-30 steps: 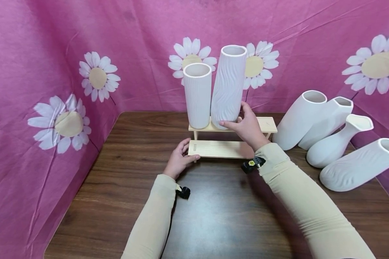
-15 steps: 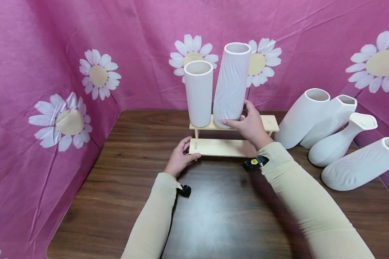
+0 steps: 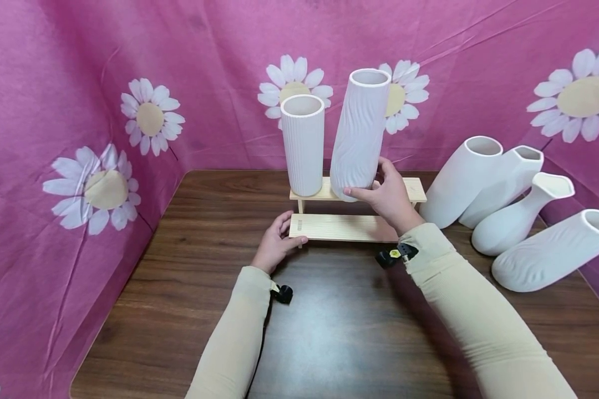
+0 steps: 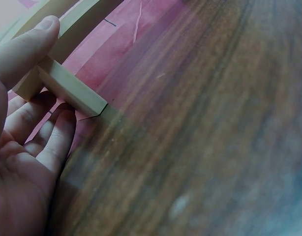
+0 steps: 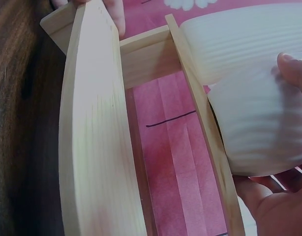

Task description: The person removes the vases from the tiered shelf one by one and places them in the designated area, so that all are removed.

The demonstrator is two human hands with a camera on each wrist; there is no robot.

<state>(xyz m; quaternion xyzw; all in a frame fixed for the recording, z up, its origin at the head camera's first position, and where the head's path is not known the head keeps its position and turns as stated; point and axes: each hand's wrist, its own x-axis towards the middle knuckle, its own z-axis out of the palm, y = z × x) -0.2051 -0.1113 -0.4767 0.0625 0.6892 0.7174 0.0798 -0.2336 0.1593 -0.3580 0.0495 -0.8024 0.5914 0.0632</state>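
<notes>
My right hand (image 3: pixel 391 194) grips the lower part of a tall white vase with wavy ridges (image 3: pixel 361 133), thumb in front and fingers behind. The vase leans slightly over the upper tier of a pale two-tier wooden stand (image 3: pixel 339 228), its base right at the shelf's front edge in the right wrist view. A white ribbed cylindrical vase (image 3: pixel 303 147) stands upright on that tier's left end. With thumb on top and fingers beneath, my left hand (image 3: pixel 274 244) holds the left end of the lower tier; the left wrist view shows the thumb (image 4: pixel 30 46) over the wood.
At the right, several white vases lean on the table: a smooth oval one (image 3: pixel 461 183), an angular one (image 3: pixel 504 188), a flared-neck one (image 3: pixel 521 216) and a wavy one (image 3: pixel 554 252). A pink daisy cloth (image 3: pixel 219 100) hangs behind the brown wooden table (image 3: pixel 179 293).
My right hand has shifted the wavy vase slightly to the right along the upper tier, widening the gap to the ribbed vase. My left hand stays on the stand.
</notes>
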